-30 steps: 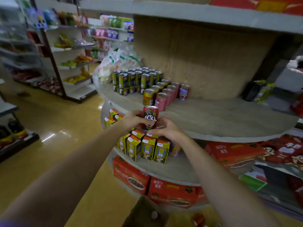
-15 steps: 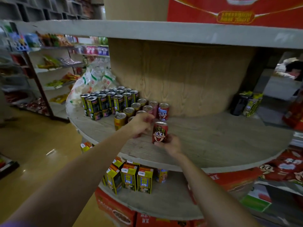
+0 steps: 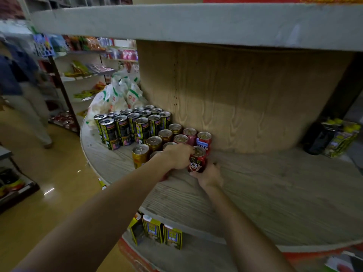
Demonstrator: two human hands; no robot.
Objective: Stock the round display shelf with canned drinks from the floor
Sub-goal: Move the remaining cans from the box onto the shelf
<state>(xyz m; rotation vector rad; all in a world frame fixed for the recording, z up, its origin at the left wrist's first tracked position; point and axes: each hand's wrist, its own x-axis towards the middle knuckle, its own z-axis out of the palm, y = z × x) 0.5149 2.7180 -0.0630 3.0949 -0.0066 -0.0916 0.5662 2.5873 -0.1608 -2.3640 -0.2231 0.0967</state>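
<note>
Hands meet on a red cartoon-face can (image 3: 197,163) standing upright on the round display shelf (image 3: 275,193), at 6 o'clock of another red can (image 3: 204,141). Left hand (image 3: 179,157) grasps its top; right hand (image 3: 209,175) grasps its base.

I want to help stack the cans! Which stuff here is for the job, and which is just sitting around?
For the job:
- red cartoon-face can, held by the left hand and right hand
- round wooden shelf
- red and gold cans already lined up

Just sitting around:
- green-black cans
- white bags
- yellow juice cartons on the lower tier
- dark bottle pack
</note>
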